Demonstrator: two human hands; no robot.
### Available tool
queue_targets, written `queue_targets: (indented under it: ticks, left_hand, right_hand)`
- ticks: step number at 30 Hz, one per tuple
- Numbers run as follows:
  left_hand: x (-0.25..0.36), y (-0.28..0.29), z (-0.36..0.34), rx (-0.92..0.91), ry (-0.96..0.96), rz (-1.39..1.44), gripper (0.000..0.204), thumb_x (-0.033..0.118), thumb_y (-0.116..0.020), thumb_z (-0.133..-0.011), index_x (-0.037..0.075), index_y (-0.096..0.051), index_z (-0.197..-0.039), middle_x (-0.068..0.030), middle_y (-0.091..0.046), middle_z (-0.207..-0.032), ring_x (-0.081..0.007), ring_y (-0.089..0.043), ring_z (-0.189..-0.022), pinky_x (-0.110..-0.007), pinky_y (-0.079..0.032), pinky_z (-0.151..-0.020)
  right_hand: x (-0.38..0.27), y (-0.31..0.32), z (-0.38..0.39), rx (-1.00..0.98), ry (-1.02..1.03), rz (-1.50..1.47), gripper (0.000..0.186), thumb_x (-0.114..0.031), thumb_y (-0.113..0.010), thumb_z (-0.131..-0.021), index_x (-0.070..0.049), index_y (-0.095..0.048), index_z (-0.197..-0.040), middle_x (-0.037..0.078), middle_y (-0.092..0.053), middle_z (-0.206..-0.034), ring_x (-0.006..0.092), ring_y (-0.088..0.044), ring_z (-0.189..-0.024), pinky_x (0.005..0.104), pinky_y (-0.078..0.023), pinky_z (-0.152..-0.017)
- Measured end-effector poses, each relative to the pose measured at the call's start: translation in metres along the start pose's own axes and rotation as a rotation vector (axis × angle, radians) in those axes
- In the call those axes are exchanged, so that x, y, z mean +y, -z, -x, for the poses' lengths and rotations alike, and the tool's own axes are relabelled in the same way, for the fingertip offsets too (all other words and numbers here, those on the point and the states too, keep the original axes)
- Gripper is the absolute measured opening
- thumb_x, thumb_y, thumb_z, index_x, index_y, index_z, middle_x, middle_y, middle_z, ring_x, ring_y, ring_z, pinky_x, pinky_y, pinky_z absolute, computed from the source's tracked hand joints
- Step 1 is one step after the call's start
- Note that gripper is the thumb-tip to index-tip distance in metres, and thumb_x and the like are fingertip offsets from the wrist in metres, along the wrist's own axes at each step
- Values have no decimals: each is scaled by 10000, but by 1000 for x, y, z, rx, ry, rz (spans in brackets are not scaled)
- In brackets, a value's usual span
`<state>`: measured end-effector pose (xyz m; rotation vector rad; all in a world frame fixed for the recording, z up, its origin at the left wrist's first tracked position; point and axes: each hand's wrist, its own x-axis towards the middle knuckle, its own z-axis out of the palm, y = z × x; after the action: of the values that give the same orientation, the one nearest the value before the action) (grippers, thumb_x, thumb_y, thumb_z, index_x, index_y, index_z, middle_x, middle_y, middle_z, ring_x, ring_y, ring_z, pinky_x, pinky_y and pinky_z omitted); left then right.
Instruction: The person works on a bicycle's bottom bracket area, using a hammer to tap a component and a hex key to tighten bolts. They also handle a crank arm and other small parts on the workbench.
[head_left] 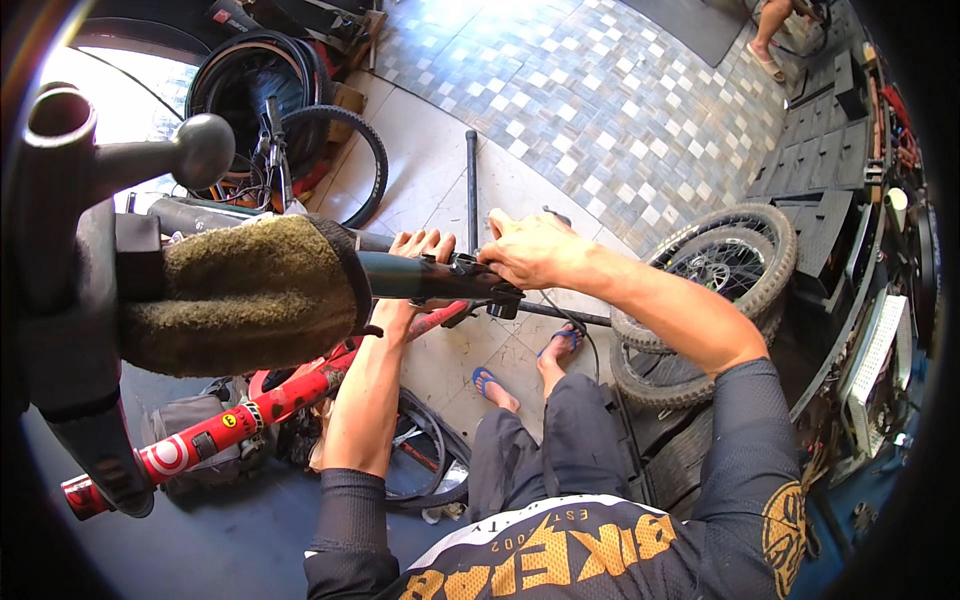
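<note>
A dark green tube (408,276) runs out of a black clamp jaw with a fuzzy olive cloth pad (240,290) around it. My left hand (424,246) reaches from beneath and wraps its fingers over this tube. Black fittings (505,298) sit at the tube's right end. My right hand (525,252) is closed on top of them, fingers bent and pinched together. What lies between those fingertips is hidden. Below, a red bicycle tube (240,425) slants behind my left forearm, its lower end by a black clamp part.
A black stand leg (472,190) stretches over the floor; another (570,314) points right. Stacked wheels (715,265) stand by my right arm. Tyres (250,100) and a wheel (360,165) are at far left. A grey bag (195,430) lies lower left. Another person's leg (768,40) shows top right.
</note>
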<state>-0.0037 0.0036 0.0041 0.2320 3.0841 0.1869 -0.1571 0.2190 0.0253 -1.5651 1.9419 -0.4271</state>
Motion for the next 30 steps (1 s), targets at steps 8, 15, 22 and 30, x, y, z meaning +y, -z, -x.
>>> queue_targets:
  ticks: [8,15,22,30]
  left_hand:
    - [-3,1,-1,-8,-8,9,401,361,-789,-735,124,-607,-1002,-89,-620,-925,-300,-662,-946,-448,-468,-853]
    - [-3,0,-1,-24,-6,3,470,368,-809,-667,122,-599,-1009,-92,-625,-949,-296,-662,-950,-436,-469,-863]
    - [-3,3,-2,-126,49,-11,411,408,-766,-804,140,-637,-1086,-75,-671,-1003,-284,-685,-1042,-463,-489,-932]
    - [-1,5,-3,-111,47,-21,382,424,-754,-845,139,-636,-1071,-59,-670,-977,-266,-687,-1043,-442,-480,-939]
  right_hand:
    - [-3,7,15,33,154,171,215,-224,-646,-1004,-113,-790,-1119,191,-686,-1164,369,-787,-923,502,-632,-792]
    - [8,0,16,-2,160,64,237,-215,-608,-998,-105,-781,-1117,186,-767,-1035,388,-784,-946,515,-616,-823]
    - [6,-5,16,39,143,18,211,-212,-610,-990,-88,-772,-1042,159,-789,-1008,387,-786,-962,522,-614,-834]
    - [-4,-3,16,48,109,31,193,-197,-643,-971,-62,-774,-1017,172,-801,-986,360,-796,-972,497,-615,-854]
